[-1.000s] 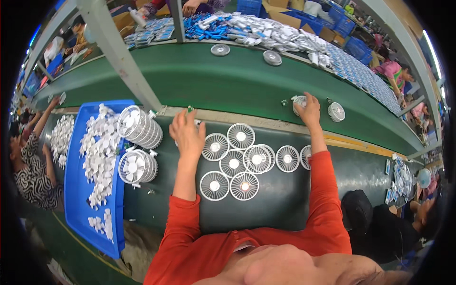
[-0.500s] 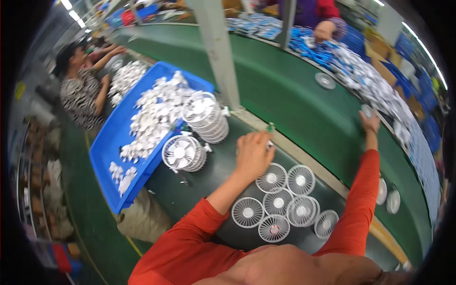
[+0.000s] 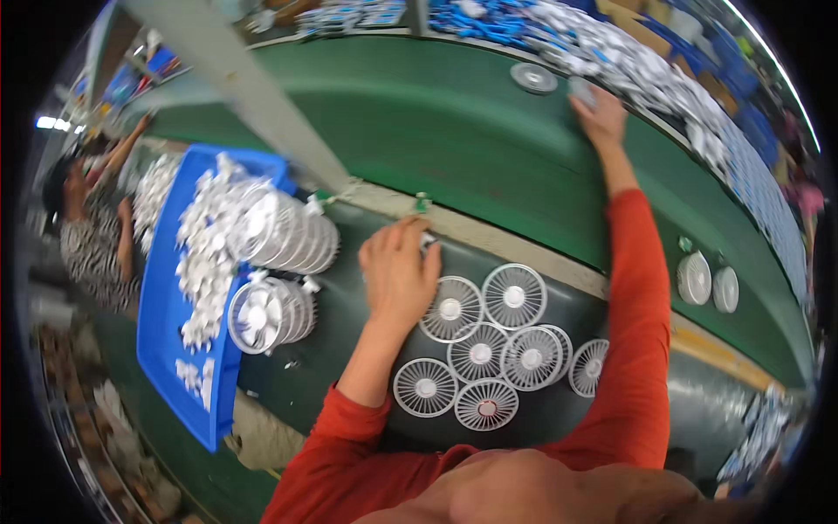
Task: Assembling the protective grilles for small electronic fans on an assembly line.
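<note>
My left hand (image 3: 399, 271) rests at the near edge of the belt with its fingers curled round a small grey-white piece (image 3: 428, 241), mostly hidden. Just beyond its fingertips is a small green part (image 3: 422, 203); whether it joins the held piece I cannot tell. Across the green belt, my right hand (image 3: 602, 120) is stretched out and grips a pale, round, slightly blurred part (image 3: 582, 91). A white round fan part (image 3: 534, 79) lies beside it on the belt. Several white round fan grilles (image 3: 480, 353) lie on the dark worktop between my forearms.
Left of me stand two stacks of white fan parts (image 3: 284, 231) by a blue tray (image 3: 218, 419) of small white pieces. A pale post (image 3: 231, 79) rises behind them. White and blue parts (image 3: 646, 65) heap along the belt's far side. Another person (image 3: 92, 231) works at left.
My view has turned, so the scene sits differently. My right hand reaches further across the belt, nearer the round fan part, still gripping its piece. The left hand keeps its curled hold.
</note>
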`<move>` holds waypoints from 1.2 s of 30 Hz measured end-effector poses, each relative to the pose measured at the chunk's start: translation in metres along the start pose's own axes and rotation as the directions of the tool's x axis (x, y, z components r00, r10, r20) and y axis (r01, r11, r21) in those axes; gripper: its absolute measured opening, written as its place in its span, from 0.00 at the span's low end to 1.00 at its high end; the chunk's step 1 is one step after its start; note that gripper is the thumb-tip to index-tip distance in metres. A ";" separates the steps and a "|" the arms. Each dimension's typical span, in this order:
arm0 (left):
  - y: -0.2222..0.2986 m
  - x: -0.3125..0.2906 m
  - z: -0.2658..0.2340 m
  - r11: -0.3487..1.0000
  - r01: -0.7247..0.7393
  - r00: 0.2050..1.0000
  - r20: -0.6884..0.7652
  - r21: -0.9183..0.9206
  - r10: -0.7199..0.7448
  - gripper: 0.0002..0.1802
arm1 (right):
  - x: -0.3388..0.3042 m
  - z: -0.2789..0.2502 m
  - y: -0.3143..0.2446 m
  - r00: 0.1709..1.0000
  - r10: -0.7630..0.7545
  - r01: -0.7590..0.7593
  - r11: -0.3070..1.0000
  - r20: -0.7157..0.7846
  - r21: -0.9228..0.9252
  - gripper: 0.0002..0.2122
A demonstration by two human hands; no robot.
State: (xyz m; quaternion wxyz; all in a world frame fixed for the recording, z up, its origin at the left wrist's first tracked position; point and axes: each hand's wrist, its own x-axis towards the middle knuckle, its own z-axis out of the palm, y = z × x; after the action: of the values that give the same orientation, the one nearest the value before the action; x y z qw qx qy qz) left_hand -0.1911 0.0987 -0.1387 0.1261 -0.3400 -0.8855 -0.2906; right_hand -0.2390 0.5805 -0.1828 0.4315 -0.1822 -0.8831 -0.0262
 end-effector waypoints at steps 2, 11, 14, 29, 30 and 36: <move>-0.013 -0.007 0.001 0.997 -0.026 0.998 -0.052 0.075 0.030 0.18 | 0.004 0.023 -0.060 0.991 0.123 -0.126 0.989 0.045 0.075 0.28; -0.001 -0.011 0.001 1.000 -0.024 0.999 -0.037 -0.016 0.023 0.17 | 0.012 0.035 -0.084 0.894 0.332 -0.329 0.942 0.302 -0.062 0.31; -0.003 -0.013 -0.003 1.000 -0.016 0.998 -0.063 -0.025 0.014 0.16 | 0.006 0.037 -0.070 0.934 0.242 -0.243 0.970 0.262 -0.027 0.30; -0.030 -0.003 -0.012 0.988 -0.022 0.998 -0.066 -0.153 0.012 0.15 | -0.091 -0.202 -0.187 0.740 -0.322 -0.146 0.780 0.591 0.608 0.30; -0.036 -0.006 -0.018 0.990 -0.011 0.997 -0.075 -0.141 0.001 0.15 | -0.102 -0.220 -0.211 0.721 -0.360 -0.150 0.754 0.592 0.640 0.31; -0.042 -0.007 -0.022 0.969 0.226 0.960 0.193 -0.103 -0.204 0.08 | -0.159 -0.268 -0.266 0.638 -0.495 0.099 0.813 0.590 0.574 0.32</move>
State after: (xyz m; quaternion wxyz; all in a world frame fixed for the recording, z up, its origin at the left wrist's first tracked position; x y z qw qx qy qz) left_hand -0.2140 0.0564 -0.1423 -0.0085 -0.2737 -0.9052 -0.3250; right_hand -0.0398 0.2309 -0.1083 0.0727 0.0920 -0.9730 0.1988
